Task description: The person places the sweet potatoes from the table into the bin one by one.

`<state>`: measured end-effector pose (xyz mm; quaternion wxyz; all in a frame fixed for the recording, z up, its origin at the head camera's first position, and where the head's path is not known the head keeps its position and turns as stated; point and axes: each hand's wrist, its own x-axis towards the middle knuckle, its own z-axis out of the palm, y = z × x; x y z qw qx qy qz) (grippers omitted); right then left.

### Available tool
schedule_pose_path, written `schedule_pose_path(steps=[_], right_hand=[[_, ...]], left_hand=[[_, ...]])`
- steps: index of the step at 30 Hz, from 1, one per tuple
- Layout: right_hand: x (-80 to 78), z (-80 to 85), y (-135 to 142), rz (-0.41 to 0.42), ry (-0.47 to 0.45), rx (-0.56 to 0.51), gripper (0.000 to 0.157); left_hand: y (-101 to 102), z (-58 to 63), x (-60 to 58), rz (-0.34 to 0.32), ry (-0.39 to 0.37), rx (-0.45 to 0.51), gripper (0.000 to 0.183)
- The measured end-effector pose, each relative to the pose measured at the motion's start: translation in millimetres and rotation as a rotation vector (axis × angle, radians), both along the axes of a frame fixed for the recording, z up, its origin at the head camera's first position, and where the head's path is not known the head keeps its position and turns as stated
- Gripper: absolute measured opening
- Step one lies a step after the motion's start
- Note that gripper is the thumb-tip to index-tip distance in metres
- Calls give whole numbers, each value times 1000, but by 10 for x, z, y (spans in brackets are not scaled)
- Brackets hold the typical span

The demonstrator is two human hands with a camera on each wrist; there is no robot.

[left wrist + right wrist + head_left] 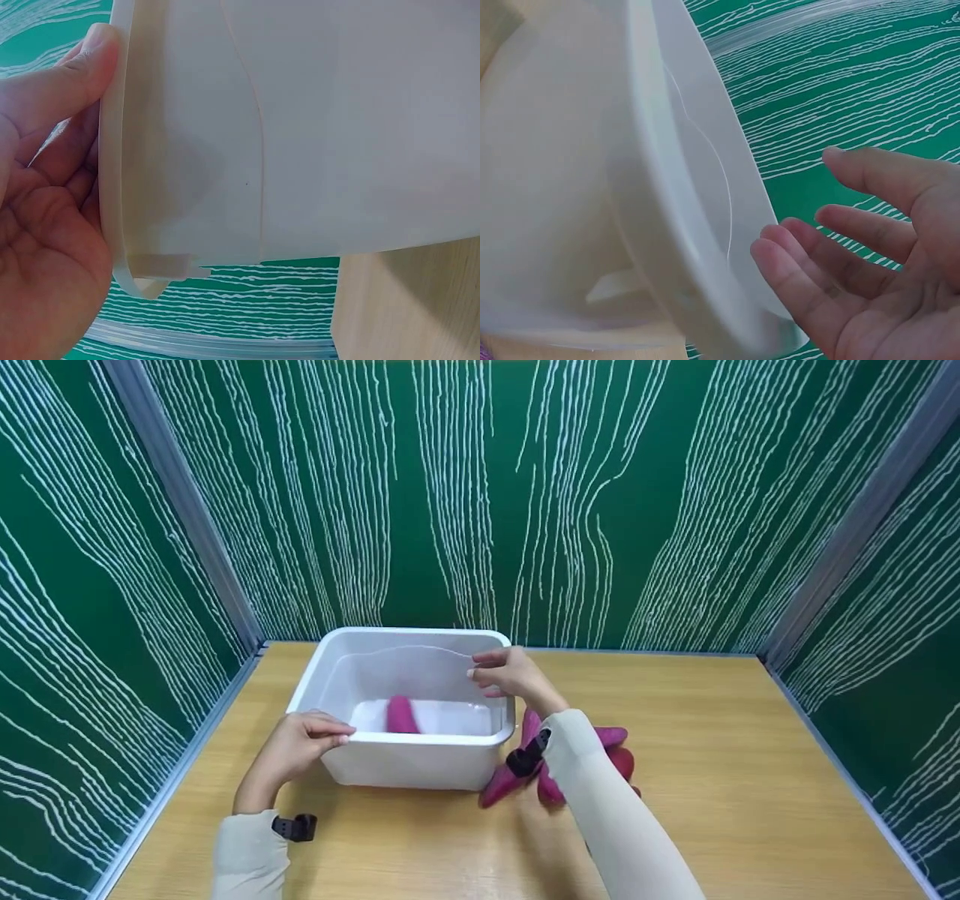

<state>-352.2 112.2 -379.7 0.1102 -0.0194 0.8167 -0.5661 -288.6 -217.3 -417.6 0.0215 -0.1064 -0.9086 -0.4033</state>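
A white plastic bin [405, 761] stands on the table with a pink-purple sweet potato [402, 715] inside it. At its front left corner my left hand [304, 739] pinches the rim; the left wrist view shows the thumb and fingers of this hand [56, 187] at the rim's edge. My right hand [517, 676] is over the bin's right rim, fingers loosely spread and holding nothing. Beside the bin's right wall lie several purple sweet potatoes [498, 787], partly hidden under my right forearm. A redder round piece [622, 762] lies among them.
The wooden table [712, 780] is enclosed by green panels [645, 547] with white wavy lines, joined by grey metal posts [847, 525]. The bin stands near the back panel. Black wrist straps [300, 827] and pale sleeves [251, 855] cover my wrists.
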Motion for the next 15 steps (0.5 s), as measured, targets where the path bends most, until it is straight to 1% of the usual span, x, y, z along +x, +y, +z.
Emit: schedule_pose_path(steps=[4, 9, 15], right_hand=[[8, 4, 9, 16, 1, 11, 44], [11, 11, 32, 14, 10, 15, 45], [21, 10, 54, 31, -2, -2, 44]], left_hand=[[3, 0, 2, 5, -4, -3, 14], [14, 9, -17, 4, -7, 1, 14], [10, -8, -17, 16, -20, 0, 15]])
